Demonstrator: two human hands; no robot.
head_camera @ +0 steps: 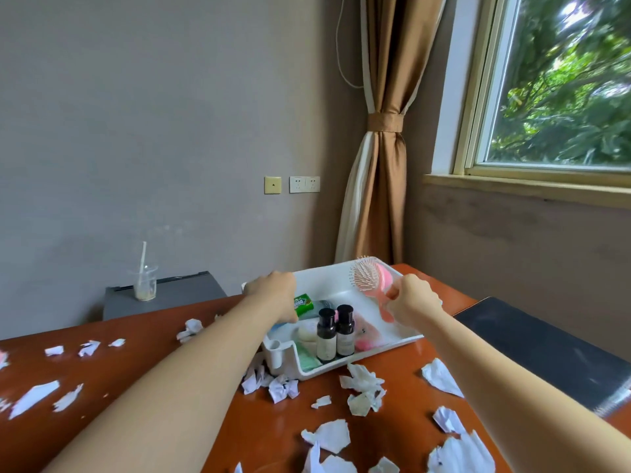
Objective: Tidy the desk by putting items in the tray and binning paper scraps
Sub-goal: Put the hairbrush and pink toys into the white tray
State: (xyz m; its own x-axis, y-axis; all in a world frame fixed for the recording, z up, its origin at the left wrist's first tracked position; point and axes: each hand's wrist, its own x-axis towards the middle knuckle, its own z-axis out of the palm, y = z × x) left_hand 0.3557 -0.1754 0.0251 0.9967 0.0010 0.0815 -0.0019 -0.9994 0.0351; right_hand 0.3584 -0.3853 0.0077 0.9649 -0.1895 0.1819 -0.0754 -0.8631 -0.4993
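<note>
A white tray (327, 281) sits on the brown desk (280, 418). It holds two dark bottles (334, 332), a green packet (303, 304), a white soap and some pink and green items. My right hand (415, 300) is shut on the handle of a pink hairbrush (370, 279), held over the tray's right side with bristles facing left. My left hand (273, 290) rests closed on the tray's far left rim; whether it grips the rim is unclear. White paper scraps (329, 435) lie scattered over the desk, in front of and left of the tray.
A black mat or notebook (546, 349) lies on the desk's right side. A grey cabinet (164, 295) behind the desk carries a plastic cup with a straw (143, 281). A wall, a curtain and a window stand behind.
</note>
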